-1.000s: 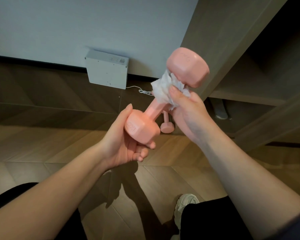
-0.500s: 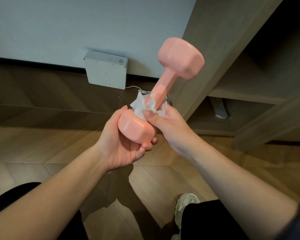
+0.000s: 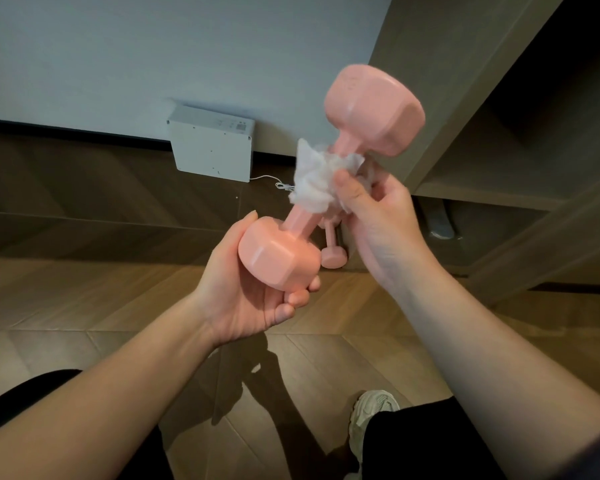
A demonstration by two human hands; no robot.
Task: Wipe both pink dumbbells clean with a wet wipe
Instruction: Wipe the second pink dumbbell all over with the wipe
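A pink dumbbell (image 3: 374, 109) is held tilted in front of me, one head up at the right, the other low at the centre. My left hand (image 3: 243, 299) cups and grips the lower head from below. My right hand (image 3: 378, 216) holds a crumpled white wet wipe (image 3: 314, 178) wrapped round the upper part of the handle. A second pink dumbbell (image 3: 332, 256) stands on the floor behind, mostly hidden by the first one and my right hand.
A white box (image 3: 212, 147) with a thin white cable leans against the wall at floor level. Wooden shelving (image 3: 499, 140) rises at the right, with a dark object under it. My legs and a pale shoe (image 3: 371, 410) are below on the wood floor.
My right hand slid the wipe down the handle to the lower head, then back up toward the upper head. The dumbbell tilted slightly; my left hand kept its grip.
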